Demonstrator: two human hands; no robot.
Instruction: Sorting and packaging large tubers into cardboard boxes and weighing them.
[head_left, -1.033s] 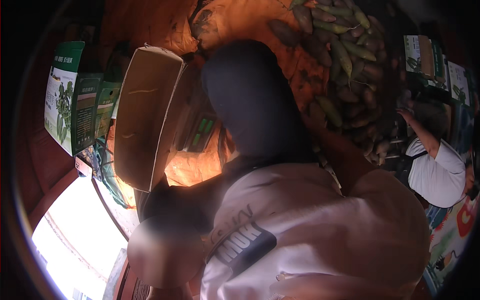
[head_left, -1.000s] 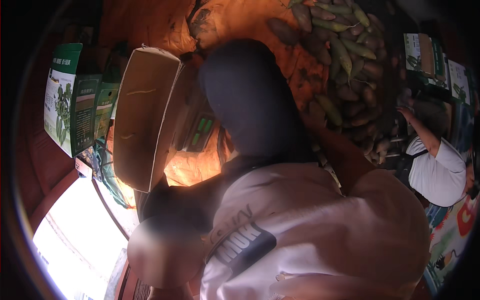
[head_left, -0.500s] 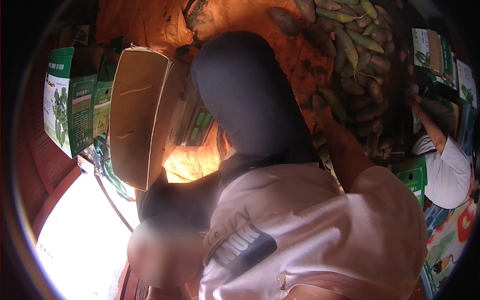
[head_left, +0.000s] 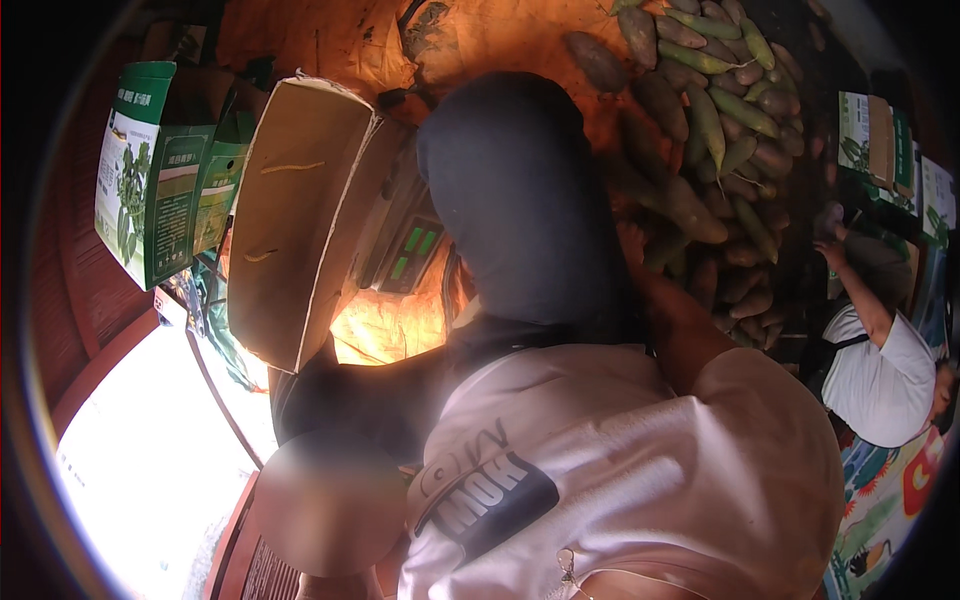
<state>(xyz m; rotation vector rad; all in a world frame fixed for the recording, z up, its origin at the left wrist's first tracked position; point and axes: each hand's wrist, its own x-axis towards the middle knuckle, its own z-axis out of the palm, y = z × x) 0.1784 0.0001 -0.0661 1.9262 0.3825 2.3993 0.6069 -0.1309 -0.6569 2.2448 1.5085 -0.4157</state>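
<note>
My bare right forearm [head_left: 685, 320] reaches up past my raised dark-trousered knee [head_left: 515, 190]. My right hand [head_left: 632, 242] is in shadow beside the knee, close under a large brownish radish [head_left: 690, 212] at the edge of a heap. The knee and the dark partly hide its fingers, so I cannot tell if they grip the radish. At the lower left a blurred patch covers where my left arm [head_left: 340, 587] leads, and my left hand cannot be made out. A tall cardboard box [head_left: 285, 215] stands left of the knee, against a scale [head_left: 412, 252] with a green display.
Muddy green and brown radishes [head_left: 745, 120] are heaped at the upper right on an orange sheet [head_left: 510, 40]. Green-and-white cartons [head_left: 180, 200] stand at the far left, others [head_left: 870, 140] at the right. A co-worker in a white shirt [head_left: 880, 375] reaches toward a small roundish thing.
My right hand has drawn slightly nearer the knee, and a large brownish radish now lies across just above it. The whole view has shifted a little. The co-worker's body shows more fully.
</note>
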